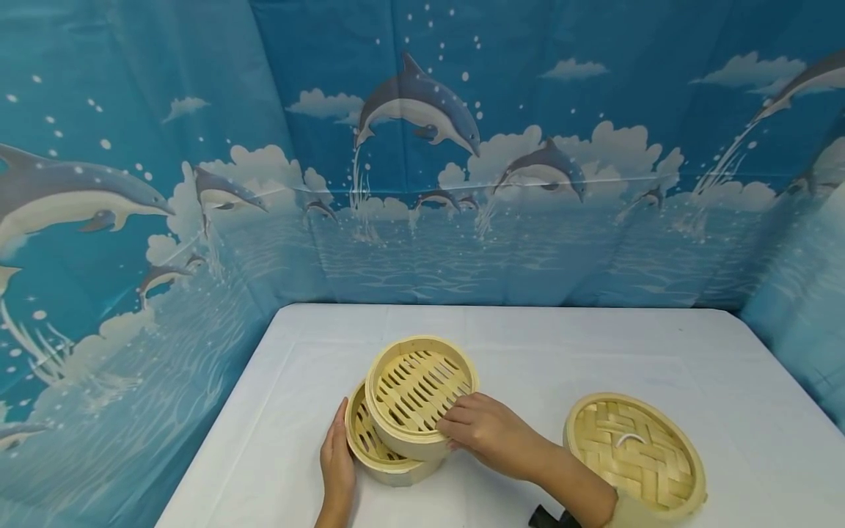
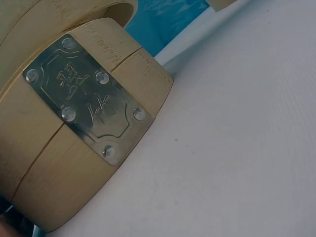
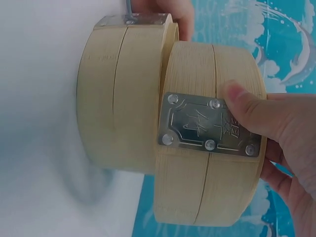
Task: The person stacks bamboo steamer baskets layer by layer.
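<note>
A round bamboo steamer basket with a slatted base is tilted and set off-centre over a second bamboo steamer basket on the table. My right hand grips the upper basket's near right rim. In the right wrist view its thumb presses the outer wall beside an engraved metal plate, and the fingers go inside the rim. My left hand rests against the lower basket's left side with fingers extended. The left wrist view shows the lower basket's wall and its metal plate, but hardly any of that hand.
A woven bamboo lid with a small pale loop handle lies on the right of the white-covered table. Near the right forearm is a black object. Behind the table hangs a blue dolphin-print curtain.
</note>
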A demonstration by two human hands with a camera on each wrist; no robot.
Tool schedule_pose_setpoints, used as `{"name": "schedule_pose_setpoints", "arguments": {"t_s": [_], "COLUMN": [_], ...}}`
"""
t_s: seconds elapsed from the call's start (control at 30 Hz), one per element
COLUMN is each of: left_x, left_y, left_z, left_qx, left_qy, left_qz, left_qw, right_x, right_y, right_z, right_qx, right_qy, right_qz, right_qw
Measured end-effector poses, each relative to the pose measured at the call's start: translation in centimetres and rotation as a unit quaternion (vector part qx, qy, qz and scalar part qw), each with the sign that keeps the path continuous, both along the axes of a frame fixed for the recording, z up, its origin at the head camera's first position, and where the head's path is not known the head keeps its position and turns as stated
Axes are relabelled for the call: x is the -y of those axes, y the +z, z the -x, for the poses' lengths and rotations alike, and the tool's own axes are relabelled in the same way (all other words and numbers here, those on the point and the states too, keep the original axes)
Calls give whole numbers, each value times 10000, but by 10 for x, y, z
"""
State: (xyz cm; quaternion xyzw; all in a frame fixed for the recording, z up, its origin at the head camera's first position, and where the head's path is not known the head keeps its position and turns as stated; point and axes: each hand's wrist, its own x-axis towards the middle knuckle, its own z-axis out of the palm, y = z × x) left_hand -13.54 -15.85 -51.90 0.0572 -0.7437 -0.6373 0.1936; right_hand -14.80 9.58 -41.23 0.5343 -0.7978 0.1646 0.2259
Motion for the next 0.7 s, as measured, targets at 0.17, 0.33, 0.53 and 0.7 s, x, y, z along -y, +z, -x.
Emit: {"name": "schedule_pose_setpoints", "arguments": {"t_s": [0.17,0.33,0.53,0.7], "left_x": [0,0,-1,0], "left_y": [-1,-1,2,4], "left_z": [0,0,-2,-3], "left_qx": [-116,-120,166,524], "left_qy": [-78,-66,2,80], "left_qz": [-36,-22,-127,-155], "left_qw": [9999,9999,9998,9985], "right_x": [13,23,37,45], "right_y": [2,4,4,4], "right_z": [-3,-4,-7,-11], "right_qx": [-143,-224,-466,-476], "right_qy": [-70,-41,-67,-132], "right_qz": [-148,-189,-194,-242], "right_qw": [9998,9996,9987,9985]}}
